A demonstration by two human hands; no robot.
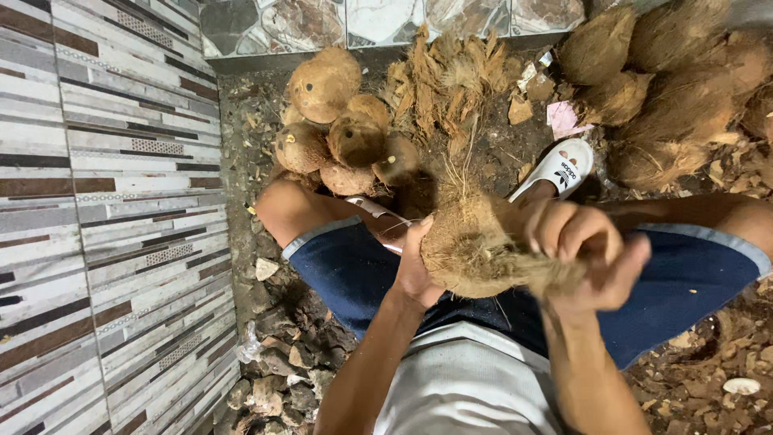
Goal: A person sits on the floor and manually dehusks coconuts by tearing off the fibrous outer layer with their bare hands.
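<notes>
Grey shirt [467, 379] filled the bottom edge, with blue shorts [354, 274] just above it on a seated person. Both arms reached to a husked coconut [475, 246] held over the lap, between the knees. Left hand [415, 270] was pressed flat against the coconut's left side, fingers mostly hidden behind it. Right hand [588, 250] was curled shut, gripping a tuft of husk fibre [555, 278] at the coconut's right end. A thin metal blade [374, 211] showed just beside the left hand; what held it could not be told. White sandal [560, 167] sat on the ground beyond the coconut. Peeled coconuts [338, 129] lay piled near the wall, loose husk [447, 84] beside them, unhusked coconuts [676, 80] at upper right. Tiled wall [113, 201] ran down the left, with rubble [278, 354] along its base.
</notes>
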